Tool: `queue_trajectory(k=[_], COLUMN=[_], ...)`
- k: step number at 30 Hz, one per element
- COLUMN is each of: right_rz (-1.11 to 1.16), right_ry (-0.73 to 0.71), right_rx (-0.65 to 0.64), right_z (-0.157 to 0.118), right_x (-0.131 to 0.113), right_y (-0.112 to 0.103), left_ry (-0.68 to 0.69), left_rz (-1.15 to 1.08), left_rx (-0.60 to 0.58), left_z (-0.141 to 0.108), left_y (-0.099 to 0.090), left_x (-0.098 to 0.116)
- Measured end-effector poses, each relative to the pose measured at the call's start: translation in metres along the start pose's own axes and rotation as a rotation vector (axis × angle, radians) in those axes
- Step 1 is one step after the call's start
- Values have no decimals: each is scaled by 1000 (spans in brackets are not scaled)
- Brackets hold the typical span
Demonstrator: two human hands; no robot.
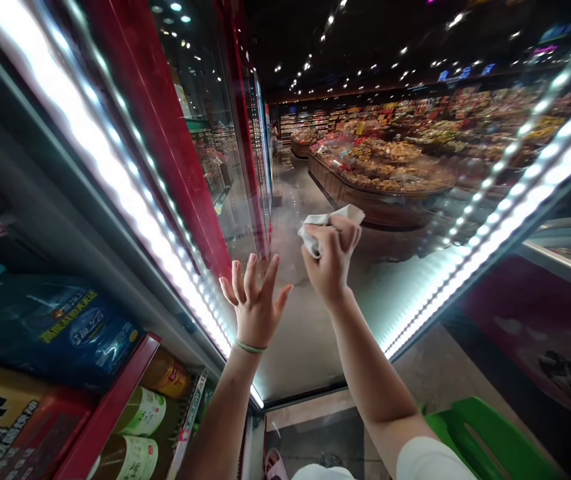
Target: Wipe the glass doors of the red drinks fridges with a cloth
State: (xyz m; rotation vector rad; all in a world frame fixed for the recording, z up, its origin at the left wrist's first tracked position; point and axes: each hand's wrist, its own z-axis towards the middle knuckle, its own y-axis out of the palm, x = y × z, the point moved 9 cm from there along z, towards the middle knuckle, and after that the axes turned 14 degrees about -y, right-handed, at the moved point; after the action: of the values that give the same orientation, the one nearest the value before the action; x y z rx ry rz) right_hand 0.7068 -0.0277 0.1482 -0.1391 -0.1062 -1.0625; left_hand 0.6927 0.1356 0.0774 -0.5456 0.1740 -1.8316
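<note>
Hands: two; the left hand (254,303) is spread flat, its fingers apart, pressed on the glass door (315,320); the right hand (331,257) has its fingers curled tight round a white cloth (322,227)
Cloth: one; bunched in the right fist, sticking out above and to the left of the knuckles, held against the glass just right of the left fingertips
Wristband: one thin green band (250,347), below the left palm
Light strips: two bright rows; one (130,193) runs just left of the left fingers, the other (505,207) well right of the right fingers
Bottles: three with green-and-white labels (142,413) and one orange (168,373), low and left of the left hand
Packs: one dark blue pack (55,330), further left on a red-edged shelf (110,407)
Basket: one green plastic edge (485,440), under the right forearm
Surface: the glass is misted and mirrors a shop
Room: dark ceiling with many small spot lamps; heaped food counters (380,167) beyond the fingertips; glossy pale floor
</note>
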Motion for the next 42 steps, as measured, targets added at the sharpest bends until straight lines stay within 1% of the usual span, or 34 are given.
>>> queue_trajectory(k=[2,4,6,9,10,12,14,16,18,20,22,25,27,29,32,33,35,37,38,39,42], right_rz=[24,62,67,9,-3,4,32,50,49,38,37,34,9,-17,-39,-43,-47,-51,-58,-66,-75], right_ry=[-63,-102,-76,-4,-10,-73,-144,-163,-112,-32,-7,-123,-169,-130,-51,-57,-123,-197,-209,-195,-69], right_rx=[-97,-144,-111,-67,-78,-121,-153,-153,-129,-114,-141,-190,-169,-118,-69,-75,-112,-158,-176,-187,-184], right_z=[-5,-12,-12,-1,3,4,-3,-10,-10,-5,-1,-4,-9,-8,5,9,11,5,1,-2,2], right_x=[-10,-14,-10,-7,-11,-25,-36,-38,-31,-25,-29,-48,-52,-47,-41,-44,-54,-63,-64,-62,-49], right_y=[9,12,9,12,15,21,22,19,17,19,27,32,27,21,20,21,26,28,29,29,30], left_ry=[-18,-45,-72,-96,-99,-102,-103,-102,-103,-105,-99,-88,-78,-63,-44,-41,-39,-43,-46,-50,-66], left_rz=[8,4,-2,0,9,32,57,76,85,87,91,103,104,105,105,105,102,98,95,92,88], left_rx=[9,5,-9,-32,-33,-26,-18,-12,0,4,-5,-13,-2,14,40,45,56,57,55,50,30], left_z=[0,0,-1,-3,-5,-7,-10,-13,-14,-15,-15,-15,-15,-15,-15,-15,-15,-16,-16,-17,-17], left_y=[-3,-4,-4,-2,-3,-5,-8,-10,-13,-14,-14,-14,-15,-16,-18,-19,-19,-19,-19,-18,-16], left_x=[-2,-4,-7,-12,-14,-17,-21,-23,-24,-25,-25,-27,-28,-29,-28,-28,-30,-32,-33,-35,-37])
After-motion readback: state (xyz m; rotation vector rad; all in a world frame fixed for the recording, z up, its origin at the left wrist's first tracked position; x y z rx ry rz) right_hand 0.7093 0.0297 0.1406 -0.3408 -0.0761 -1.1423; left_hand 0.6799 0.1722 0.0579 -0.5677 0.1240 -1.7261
